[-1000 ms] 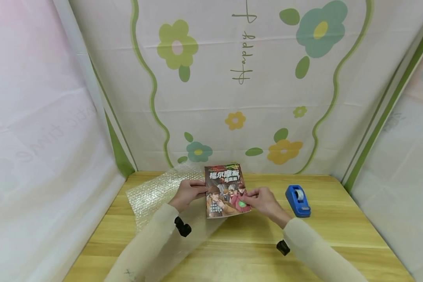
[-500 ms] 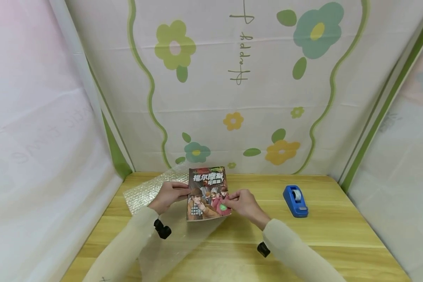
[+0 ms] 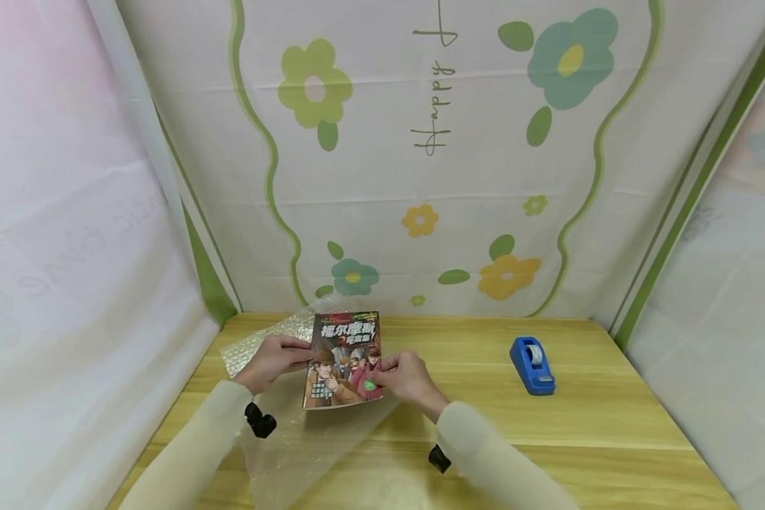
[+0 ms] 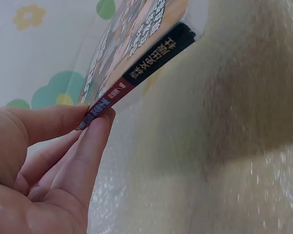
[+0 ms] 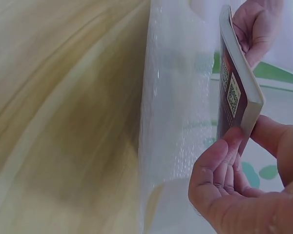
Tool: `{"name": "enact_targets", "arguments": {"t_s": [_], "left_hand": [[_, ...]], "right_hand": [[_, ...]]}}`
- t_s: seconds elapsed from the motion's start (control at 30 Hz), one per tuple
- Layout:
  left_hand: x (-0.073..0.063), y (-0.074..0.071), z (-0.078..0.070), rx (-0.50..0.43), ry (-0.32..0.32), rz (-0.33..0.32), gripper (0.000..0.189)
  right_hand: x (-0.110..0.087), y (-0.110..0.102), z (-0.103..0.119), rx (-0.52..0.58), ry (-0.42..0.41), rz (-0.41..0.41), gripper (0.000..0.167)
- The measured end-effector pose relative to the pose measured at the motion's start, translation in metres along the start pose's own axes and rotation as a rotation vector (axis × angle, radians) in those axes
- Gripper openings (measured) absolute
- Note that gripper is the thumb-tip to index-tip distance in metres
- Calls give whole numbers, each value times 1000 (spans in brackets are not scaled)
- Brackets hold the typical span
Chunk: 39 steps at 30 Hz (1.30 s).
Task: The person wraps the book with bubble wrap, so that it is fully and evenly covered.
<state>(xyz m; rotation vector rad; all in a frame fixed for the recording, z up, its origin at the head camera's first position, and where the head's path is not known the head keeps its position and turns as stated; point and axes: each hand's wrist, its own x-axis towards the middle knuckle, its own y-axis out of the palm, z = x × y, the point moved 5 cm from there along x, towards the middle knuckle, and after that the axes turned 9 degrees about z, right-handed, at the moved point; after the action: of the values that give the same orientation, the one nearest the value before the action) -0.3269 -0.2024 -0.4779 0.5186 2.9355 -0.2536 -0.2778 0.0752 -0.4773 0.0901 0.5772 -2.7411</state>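
Observation:
A paperback book [image 3: 344, 361] with an illustrated cover and white Chinese lettering is held up over a sheet of bubble wrap [image 3: 312, 446]. My left hand [image 3: 274, 363] pinches its left side, thumb on the cover; the left wrist view shows that thumb and fingers about the black and red spine [image 4: 149, 66]. On the opposite side my right hand [image 3: 409, 380] pinches the page edge. In the right wrist view the back cover [image 5: 231, 90] with its printed code faces the table, apart from the wrap. The book hides part of the bubble wrap.
A blue tape dispenser [image 3: 532, 365] with a roll of tape stands on the right of the wooden table [image 3: 586, 425]. Flower-printed cloth [image 3: 382, 163] hangs behind the table, with cloth on both sides too.
Both hands have carried the book leftward and slightly toward me, so it now hangs over more of the bubble wrap. The tape dispenser stays in place; the view shifts slightly.

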Motion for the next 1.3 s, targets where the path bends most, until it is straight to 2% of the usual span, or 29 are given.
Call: {"name": "enact_targets", "arguments": {"t_s": [0.3,0.47,0.57,0.77,1.03,1.17,1.3], "left_hand": [[-9,-28,9,88,-13,18,37],[-10,-39,12,137,-20,22,36],[-10,-43,16,156,-22,21,37],[-7,-48,27,167,-42,26,37],[-5,-48,33,211,-36,10,38],[-5,-48,38,224,-57,-23,36],[-5,-48,41,240,-70,-40,34]], "right_hand": [[10,33,6,-29,3,-49,32],[15,48,6,-29,-4,-78,31],[18,56,3,-23,-5,-87,36],[21,68,-9,-50,-11,-83,54],[23,75,-14,-71,-43,-117,51],[24,78,-16,-76,-39,-117,55],[24,81,-18,-80,-37,-113,49]]}}
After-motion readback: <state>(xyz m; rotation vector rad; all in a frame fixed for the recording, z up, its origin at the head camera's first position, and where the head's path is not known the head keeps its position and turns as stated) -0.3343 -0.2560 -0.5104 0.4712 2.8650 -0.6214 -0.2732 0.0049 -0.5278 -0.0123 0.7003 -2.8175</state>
